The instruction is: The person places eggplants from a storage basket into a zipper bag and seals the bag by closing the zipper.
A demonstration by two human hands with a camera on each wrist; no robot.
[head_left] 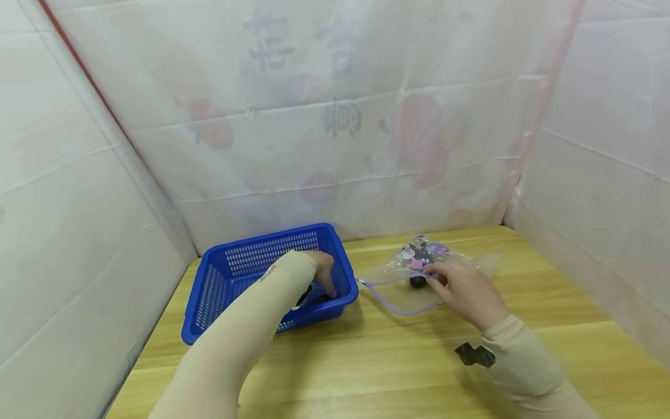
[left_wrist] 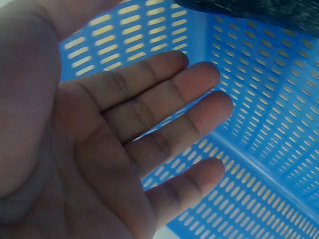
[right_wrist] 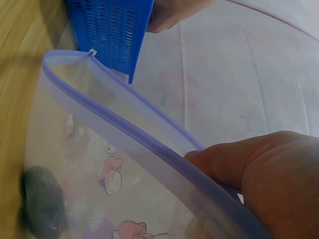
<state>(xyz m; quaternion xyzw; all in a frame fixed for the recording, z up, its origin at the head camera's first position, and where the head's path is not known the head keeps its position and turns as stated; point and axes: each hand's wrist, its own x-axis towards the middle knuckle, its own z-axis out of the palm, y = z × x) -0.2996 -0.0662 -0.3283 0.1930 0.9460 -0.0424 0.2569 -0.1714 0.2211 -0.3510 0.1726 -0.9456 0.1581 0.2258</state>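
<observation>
My left hand (head_left: 323, 272) reaches down into the blue plastic basket (head_left: 209, 262). In the left wrist view its fingers (left_wrist: 169, 114) are extended, with nothing on the palm. A dark object (left_wrist: 264, 14) lies close by in the basket, only partly seen, its kind unclear. My right hand (head_left: 468, 291) pinches the edge of a clear zip bag (head_left: 400, 311) with a lilac zipper and cartoon prints. The bag's mouth gapes towards the basket, as the right wrist view shows. A dark rounded object (right_wrist: 45, 204) shows through the bag.
Both stand on a wood-grain table (head_left: 366, 372), the basket at left and the bag to its right. Pale printed sheeting (head_left: 314, 145) hangs behind the table and along both sides. A small black device (head_left: 475, 354) sits at my right wrist.
</observation>
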